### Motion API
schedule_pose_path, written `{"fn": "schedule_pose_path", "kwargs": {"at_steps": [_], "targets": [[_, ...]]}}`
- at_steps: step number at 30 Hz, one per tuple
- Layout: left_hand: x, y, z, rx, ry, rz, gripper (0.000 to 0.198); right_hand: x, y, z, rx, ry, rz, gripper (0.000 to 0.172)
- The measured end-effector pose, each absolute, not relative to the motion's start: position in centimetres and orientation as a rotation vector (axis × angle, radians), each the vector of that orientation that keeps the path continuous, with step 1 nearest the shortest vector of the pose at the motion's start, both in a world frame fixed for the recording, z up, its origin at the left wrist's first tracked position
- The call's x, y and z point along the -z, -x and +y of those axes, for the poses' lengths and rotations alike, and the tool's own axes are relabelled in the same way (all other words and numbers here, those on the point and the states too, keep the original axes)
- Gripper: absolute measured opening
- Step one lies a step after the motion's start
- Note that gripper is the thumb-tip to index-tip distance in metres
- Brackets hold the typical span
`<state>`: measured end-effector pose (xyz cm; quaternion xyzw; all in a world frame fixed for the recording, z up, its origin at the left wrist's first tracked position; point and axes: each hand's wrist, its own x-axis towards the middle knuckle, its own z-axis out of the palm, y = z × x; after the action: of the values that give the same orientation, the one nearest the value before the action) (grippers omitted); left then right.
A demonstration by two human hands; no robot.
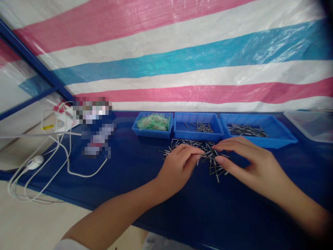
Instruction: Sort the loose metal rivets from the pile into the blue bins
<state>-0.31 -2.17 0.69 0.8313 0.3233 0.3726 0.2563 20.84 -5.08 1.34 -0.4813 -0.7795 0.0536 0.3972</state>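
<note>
A tarpaulin striped in pink, white and blue fills the background, and below it a dark blue bench runs across the view. At the bench's far right edge stands a clear plastic tub. Beside it, along the back of the bench, three blue bins sit in a row. The right bin holds a layer of thin metal pins. The middle bin holds a smaller scatter of them. The left bin holds small green packets. Just in front of the middle bin both of the person's hands rest on a loose pile of pins spread on the bench. The left hand lies palm down, its fingers curled so that the tips meet the thumb over the pile; whether its grip has closed on a pin cannot be told. The right hand lies flatter, its grip apart, with the index finger stretched over the pins and the thumb below it, both touching the pile. Well apart to the left, white cables loop across the bench and hang over its near edge.
</note>
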Motion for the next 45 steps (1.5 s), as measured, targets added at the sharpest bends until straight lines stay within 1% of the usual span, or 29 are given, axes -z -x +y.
{"fn": "schedule_pose_path", "kwargs": {"at_steps": [4,8,11,15,24,31,34,37,40,42,45], "targets": [[-1.1,-0.1,-2.5,-1.092,-2.046,0.855,0.011,-1.2,-19.4,-5.7,-0.406,1.252,-1.881,0.012],[-1.2,-0.3,-2.8,-1.081,-1.971,0.864,0.009,-1.1,-18.7,-5.8,-0.526,1.299,-1.737,0.013],[-1.1,-0.5,-2.8,-1.047,-1.949,0.892,0.012,-0.9,-18.6,-5.8,-0.591,1.302,-1.690,0.013],[-0.9,-0.5,-2.6,-0.954,-2.001,0.907,0.012,-0.8,-18.6,-6.0,-0.562,1.296,-1.712,0.011],[-0.6,-0.4,-2.4,-0.879,-2.052,0.889,0.015,-0.9,-18.3,-6.2,-0.491,1.232,-1.792,0.010],[-1.3,-0.1,-2.2,-0.963,-2.069,0.882,0.015,-1.1,-19.0,-5.9,-0.522,1.253,-1.868,0.011],[-1.3,0.1,-2.2,-0.930,-2.107,0.884,0.020,-1.2,-20.4,-5.1,-0.370,1.306,-1.864,0.014],[-1.1,0.3,-2.2,-0.873,-2.216,0.851,0.025,-1.2,-23.2,-3.9,-0.002,1.512,-1.708,0.023],[-0.9,0.4,-2.3,-0.806,-2.336,0.803,0.021,-1.2,-26.3,-2.6,0.393,1.810,-1.616,0.030],[-0.8,0.4,-2.2,-0.758,-2.391,0.783,0.020,-1.2,-27.6,-2.0,0.515,1.864,-1.626,0.032],[-0.8,0.5,-2.1,-0.717,-2.421,0.779,0.018,-1.3,-27.8,-1.8,0.524,1.840,-1.609,0.035]]}}
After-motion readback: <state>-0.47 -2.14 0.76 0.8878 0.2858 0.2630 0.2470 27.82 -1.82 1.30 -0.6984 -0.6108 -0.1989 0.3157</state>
